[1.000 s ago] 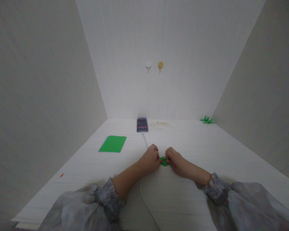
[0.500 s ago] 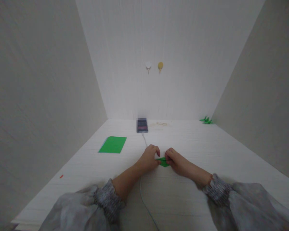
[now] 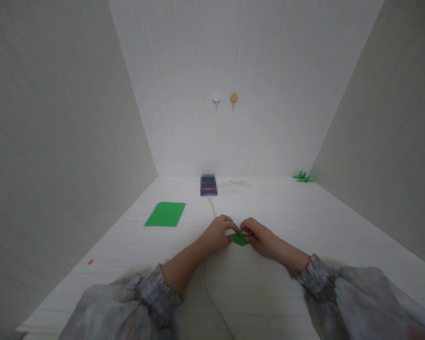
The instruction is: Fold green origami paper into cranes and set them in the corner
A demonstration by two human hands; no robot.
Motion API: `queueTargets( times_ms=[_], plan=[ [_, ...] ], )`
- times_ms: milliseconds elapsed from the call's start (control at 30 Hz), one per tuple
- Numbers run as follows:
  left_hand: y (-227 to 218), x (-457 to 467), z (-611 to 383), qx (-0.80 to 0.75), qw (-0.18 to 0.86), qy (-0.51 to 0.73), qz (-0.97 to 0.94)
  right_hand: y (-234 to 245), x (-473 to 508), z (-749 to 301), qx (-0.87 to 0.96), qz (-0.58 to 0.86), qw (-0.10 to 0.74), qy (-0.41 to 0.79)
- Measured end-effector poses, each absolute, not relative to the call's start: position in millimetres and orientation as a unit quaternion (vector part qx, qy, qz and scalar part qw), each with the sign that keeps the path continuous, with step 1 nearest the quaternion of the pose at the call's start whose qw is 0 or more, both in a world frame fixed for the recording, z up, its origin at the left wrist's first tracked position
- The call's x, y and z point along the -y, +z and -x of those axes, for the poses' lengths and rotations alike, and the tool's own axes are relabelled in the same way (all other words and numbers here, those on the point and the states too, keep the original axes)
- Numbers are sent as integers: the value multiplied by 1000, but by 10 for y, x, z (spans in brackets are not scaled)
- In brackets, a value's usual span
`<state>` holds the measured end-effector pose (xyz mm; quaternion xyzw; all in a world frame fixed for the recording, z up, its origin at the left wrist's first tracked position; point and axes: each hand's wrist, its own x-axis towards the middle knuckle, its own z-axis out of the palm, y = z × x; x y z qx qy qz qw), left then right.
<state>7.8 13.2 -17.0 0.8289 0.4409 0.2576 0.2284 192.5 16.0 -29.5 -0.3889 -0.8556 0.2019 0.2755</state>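
A small folded piece of green paper (image 3: 239, 239) lies on the white table (image 3: 276, 293) in front of me. My left hand (image 3: 216, 234) pinches its left side with curled fingers. My right hand (image 3: 259, 237) pinches its right side, fingers pressed together over the paper. Both hands rest on the table and cover much of the paper. Grey patterned sleeves cover both forearms.
A stack of flat green paper sheets (image 3: 165, 213) lies at the left. A dark small device (image 3: 208, 184) stands at the back with a white cable (image 3: 209, 274) running toward me. Folded green paper figures (image 3: 302, 177) sit at the back right corner. Two round hooks (image 3: 225, 98) are on the wall.
The green paper shows a little more between my fingers than a second ago. Both hands have stayed at the same spot, with the fingers shifting slightly on the paper.
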Motion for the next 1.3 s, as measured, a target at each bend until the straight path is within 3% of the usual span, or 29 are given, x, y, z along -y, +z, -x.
queueTargets(
  times_ms=[500,700,833,1000,1300],
  plan=[
    [-146,-49,-45,-424,115,178,-881,-242,-122,-1977,873,340,268,223],
    [0,80,-107,-380,33,131,-915,-196,-98,-1954,894,317,261,179],
    [46,128,-153,-362,-9,104,-926,-103,-32,-1947,918,312,213,119],
    [48,132,-126,-351,31,117,-928,-47,36,-1983,934,309,161,77],
    [62,74,-78,-316,63,140,-936,-71,49,-2003,934,312,164,66]
  ],
)
